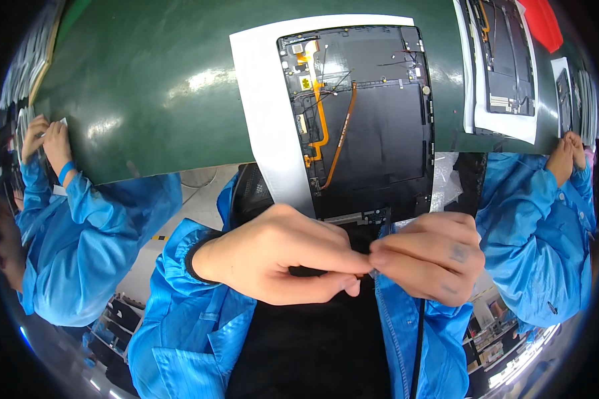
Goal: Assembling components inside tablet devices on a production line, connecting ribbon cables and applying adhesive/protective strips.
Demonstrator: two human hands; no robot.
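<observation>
Pinching together, both hands (369, 263) hide something tiny, unidentifiable, below the opened tablet (363, 120).

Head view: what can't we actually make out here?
- What the left hand and right hand pinch between their fingertips: too small, covered by the fingers.
- Lower edge of the opened tablet on its white sheet: hidden behind both hands.
- Second opened device, top right: cut off by the picture's edge and bent by the fisheye.
- Co-worker's hands, far left: their work is too small to tell.
</observation>
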